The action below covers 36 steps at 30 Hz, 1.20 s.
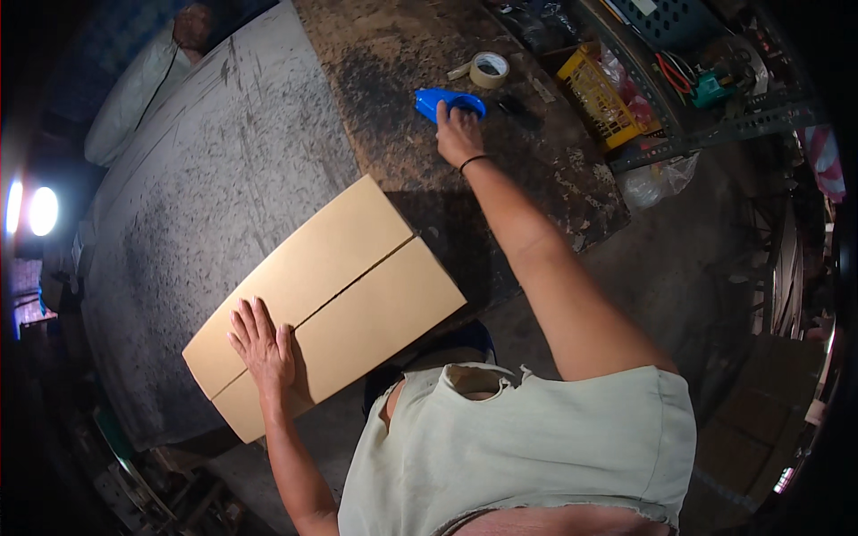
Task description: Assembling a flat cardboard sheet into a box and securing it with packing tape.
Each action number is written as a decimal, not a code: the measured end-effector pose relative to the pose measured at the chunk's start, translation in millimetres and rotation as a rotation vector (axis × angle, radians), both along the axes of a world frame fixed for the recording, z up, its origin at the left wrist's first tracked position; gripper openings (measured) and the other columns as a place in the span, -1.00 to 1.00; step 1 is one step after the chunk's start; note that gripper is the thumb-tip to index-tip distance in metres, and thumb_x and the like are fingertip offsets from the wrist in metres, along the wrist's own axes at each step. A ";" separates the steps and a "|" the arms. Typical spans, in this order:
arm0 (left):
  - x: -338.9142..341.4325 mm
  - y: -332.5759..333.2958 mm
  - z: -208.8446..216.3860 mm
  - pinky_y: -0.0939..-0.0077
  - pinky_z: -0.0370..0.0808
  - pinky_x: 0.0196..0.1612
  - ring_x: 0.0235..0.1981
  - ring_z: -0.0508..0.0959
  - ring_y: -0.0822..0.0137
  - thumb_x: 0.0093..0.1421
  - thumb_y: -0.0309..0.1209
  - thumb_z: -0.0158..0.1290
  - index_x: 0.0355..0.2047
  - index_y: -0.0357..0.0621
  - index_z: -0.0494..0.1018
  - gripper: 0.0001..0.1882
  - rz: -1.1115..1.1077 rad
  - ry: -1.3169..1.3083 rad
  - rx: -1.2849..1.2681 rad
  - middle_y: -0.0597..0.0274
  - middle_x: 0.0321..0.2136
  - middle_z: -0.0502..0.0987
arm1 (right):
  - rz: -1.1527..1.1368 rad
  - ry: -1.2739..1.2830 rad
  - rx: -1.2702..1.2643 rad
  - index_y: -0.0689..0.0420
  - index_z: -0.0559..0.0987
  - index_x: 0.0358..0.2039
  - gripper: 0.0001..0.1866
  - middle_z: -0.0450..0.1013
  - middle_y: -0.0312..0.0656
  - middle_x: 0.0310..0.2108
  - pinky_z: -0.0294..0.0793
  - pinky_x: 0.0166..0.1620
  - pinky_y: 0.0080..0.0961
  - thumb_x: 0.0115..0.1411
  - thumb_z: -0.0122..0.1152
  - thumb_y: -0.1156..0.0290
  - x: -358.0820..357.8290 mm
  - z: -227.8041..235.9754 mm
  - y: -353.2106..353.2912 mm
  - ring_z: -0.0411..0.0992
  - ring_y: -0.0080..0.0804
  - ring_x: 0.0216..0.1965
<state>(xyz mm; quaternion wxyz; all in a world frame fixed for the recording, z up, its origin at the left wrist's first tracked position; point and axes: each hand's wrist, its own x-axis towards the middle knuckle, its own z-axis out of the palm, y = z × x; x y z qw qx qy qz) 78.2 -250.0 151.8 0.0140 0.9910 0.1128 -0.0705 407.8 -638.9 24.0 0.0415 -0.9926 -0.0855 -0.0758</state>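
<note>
A closed brown cardboard box (331, 286) lies at a slant on the near part of the table, its two top flaps meeting along a dark seam. My left hand (260, 347) rests flat on the top, fingers stretched across the seam near the box's left end. Farther off to the right, my right hand (459, 134) reaches over the table and grips a blue plastic tape dispenser (433, 100). Its fingertips are partly hidden in the dispenser's round opening. Just beyond lies a roll of tan packing tape (489, 70).
A grey sheet (232, 152) covers the table's left part; stained brown board (375, 62) forms the right. Beyond its right edge, a yellow crate (601, 94) stands beside a metal shelf (715, 134). A stuffed white sack (134, 98) lies at the far left.
</note>
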 end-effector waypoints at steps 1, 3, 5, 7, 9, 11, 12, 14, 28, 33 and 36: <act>1.7 -3.6 0.9 -0.07 -0.34 0.35 0.41 -0.22 0.01 0.29 -0.01 -0.22 0.37 0.03 -0.06 -0.30 0.002 -0.004 -0.013 0.08 0.39 -0.16 | -0.036 -0.028 -0.031 0.20 0.21 0.21 -0.43 0.35 0.10 -0.04 0.20 0.12 0.02 0.19 0.01 0.35 -2.1 -4.0 -0.8 0.35 0.04 -0.01; 5.7 -5.4 -0.8 -0.06 -0.34 0.35 0.41 -0.22 0.02 0.29 -0.01 -0.22 0.37 0.03 -0.06 -0.30 -0.006 -0.010 -0.008 0.10 0.39 -0.16 | -0.091 -0.042 -0.081 0.18 0.15 0.27 -0.45 0.32 0.07 -0.01 0.16 0.16 0.02 0.25 -0.14 0.43 -4.0 -5.8 0.1 0.33 0.00 0.02; -0.2 -1.9 1.5 -0.05 -0.35 0.35 0.41 -0.23 0.02 0.29 -0.01 -0.23 0.37 0.03 -0.06 -0.30 0.014 -0.012 -0.007 0.11 0.40 -0.17 | -0.111 0.112 -0.051 0.13 0.09 0.30 -0.42 0.34 0.07 0.00 0.19 0.14 -0.05 0.26 -0.12 0.42 -1.7 13.6 11.2 0.34 -0.05 0.03; 1.2 -2.9 1.7 -0.06 -0.35 0.35 0.41 -0.23 0.02 0.29 -0.02 -0.22 0.37 0.02 -0.06 -0.30 0.010 -0.007 -0.007 0.10 0.40 -0.17 | -0.118 0.155 -0.033 0.11 0.08 0.31 -0.41 0.35 0.08 0.01 0.21 0.13 -0.07 0.27 -0.12 0.42 3.9 17.0 5.9 0.35 -0.06 0.04; 0.7 -2.5 0.3 -0.06 -0.35 0.35 0.41 -0.23 0.01 0.29 -0.02 -0.22 0.37 0.01 -0.06 -0.29 0.019 0.000 -0.002 0.09 0.39 -0.17 | -0.120 0.234 -0.026 0.05 0.06 0.32 -0.39 0.43 0.11 -0.04 0.26 0.08 -0.09 0.26 -0.12 0.42 11.9 12.8 -1.7 0.43 -0.05 -0.03; -0.5 -0.2 -0.7 -0.06 -0.36 0.35 0.41 -0.24 0.00 0.28 -0.06 -0.20 0.37 -0.04 -0.07 -0.28 -0.006 0.011 -0.004 0.03 0.39 -0.17 | -0.108 0.263 0.084 -0.01 0.01 0.34 -0.24 0.49 0.11 -0.15 0.40 -0.10 -0.03 0.15 0.05 0.36 21.8 4.6 -10.3 0.49 0.06 -0.16; -4.8 2.2 -1.6 -0.06 -0.36 0.35 0.41 -0.24 0.00 0.28 -0.06 -0.20 0.37 -0.04 -0.07 -0.28 0.027 0.022 0.007 0.03 0.39 -0.17 | -0.091 0.311 0.123 -0.02 0.00 0.34 -0.20 0.50 0.10 -0.15 0.43 -0.12 -0.03 0.12 0.11 0.33 20.2 11.0 -4.8 0.49 0.07 -0.17; -2.5 2.1 0.2 -0.07 -0.37 0.34 0.40 -0.25 -0.02 0.27 -0.09 -0.18 0.36 -0.11 -0.08 -0.27 -0.014 0.032 -0.022 -0.03 0.38 -0.18 | -0.243 0.456 0.339 0.00 0.03 0.33 -0.19 0.46 0.12 -0.07 0.44 -0.06 -0.09 0.10 0.15 0.26 18.9 26.0 -3.6 0.47 0.08 -0.09; 4.1 0.5 4.1 0.01 -0.22 0.36 0.39 -0.14 -0.01 0.28 -0.17 -0.14 0.32 -0.11 0.07 -0.36 -0.265 -0.140 -0.159 -0.01 0.36 -0.05 | -0.009 0.552 2.804 0.15 0.54 -0.25 -0.63 0.45 -0.19 -0.45 0.38 -0.18 -0.35 0.28 0.03 0.07 -194.9 195.4 88.6 0.40 -0.40 -0.52; 3.3 -0.7 10.7 0.01 -0.16 0.36 0.37 -0.04 -0.03 0.23 -0.23 -0.05 0.29 -0.15 0.09 -0.35 -0.487 -0.160 -0.276 -0.02 0.33 0.01 | -0.504 0.267 2.776 0.18 0.54 -0.22 -0.70 0.47 -0.16 -0.45 0.41 -0.16 -0.35 0.28 0.09 0.18 -212.3 212.7 144.1 0.44 -0.38 -0.46; 2.5 6.2 11.0 -0.01 -0.13 0.35 0.36 -0.02 -0.06 0.19 -0.25 0.02 0.27 -0.12 0.12 -0.34 -0.524 -0.161 -0.317 -0.02 0.32 0.04 | -0.339 0.381 2.804 0.10 0.55 -0.27 -0.67 0.46 -0.24 -0.51 0.43 -0.10 -0.30 0.28 0.04 0.09 -221.0 195.2 157.0 0.44 -0.40 -0.43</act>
